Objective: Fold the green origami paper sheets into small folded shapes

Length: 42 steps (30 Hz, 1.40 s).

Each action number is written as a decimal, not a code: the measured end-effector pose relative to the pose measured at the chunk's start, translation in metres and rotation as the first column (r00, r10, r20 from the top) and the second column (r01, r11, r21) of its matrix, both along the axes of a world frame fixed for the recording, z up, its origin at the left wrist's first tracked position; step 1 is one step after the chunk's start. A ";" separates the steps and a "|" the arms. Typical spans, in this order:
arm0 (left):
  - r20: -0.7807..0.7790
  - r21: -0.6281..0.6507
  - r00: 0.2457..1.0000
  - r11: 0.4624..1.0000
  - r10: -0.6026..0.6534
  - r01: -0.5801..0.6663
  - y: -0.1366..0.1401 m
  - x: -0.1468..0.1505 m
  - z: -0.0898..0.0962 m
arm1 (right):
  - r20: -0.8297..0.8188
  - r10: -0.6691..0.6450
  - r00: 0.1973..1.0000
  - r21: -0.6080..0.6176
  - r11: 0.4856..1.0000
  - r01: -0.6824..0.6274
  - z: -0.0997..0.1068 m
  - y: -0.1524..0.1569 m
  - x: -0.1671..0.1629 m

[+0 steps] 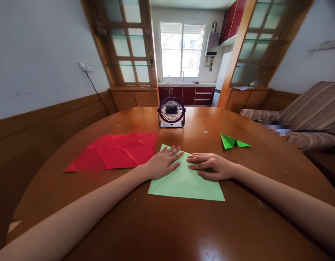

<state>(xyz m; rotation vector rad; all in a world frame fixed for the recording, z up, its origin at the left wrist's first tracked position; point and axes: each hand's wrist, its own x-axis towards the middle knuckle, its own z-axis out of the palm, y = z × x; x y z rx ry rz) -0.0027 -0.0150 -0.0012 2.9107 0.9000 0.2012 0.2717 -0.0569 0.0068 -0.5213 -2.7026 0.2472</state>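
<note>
A sheet of pale green paper (185, 186) lies on the table in front of me, with crease lines running across it. My left hand (164, 162) rests flat on its left part, fingers stretched out and a little apart. On the right part lies my right hand (211, 166), its fingers extended toward the middle of the sheet and slightly bent. Neither hand grips anything. The sheet's upper edge is partly hidden beneath my fingers. Left of it is a creased red sheet of paper (121, 150), close to my left forearm.
A small purple desk fan (172, 112) stands at the far side of the wooden table (167, 228). A folded bright green paper piece (229, 142) sits to the right, beyond my right hand. A striped sofa (314, 108) is at the right.
</note>
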 end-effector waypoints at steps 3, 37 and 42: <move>-0.007 0.000 1.000 1.000 -0.006 0.006 -0.001 -0.001 0.001 | 0.000 0.006 1.000 -0.002 1.000 -0.006 0.000 0.000 0.000; 0.018 -0.052 0.988 0.987 -0.152 0.152 -0.004 -0.001 0.009 | -0.162 0.016 0.987 -0.145 0.989 -0.040 -0.002 0.001 -0.002; 0.018 -0.051 0.987 0.986 -0.157 0.157 -0.004 -0.001 0.009 | -0.148 0.022 0.989 -0.124 0.991 -0.041 -0.002 0.000 -0.002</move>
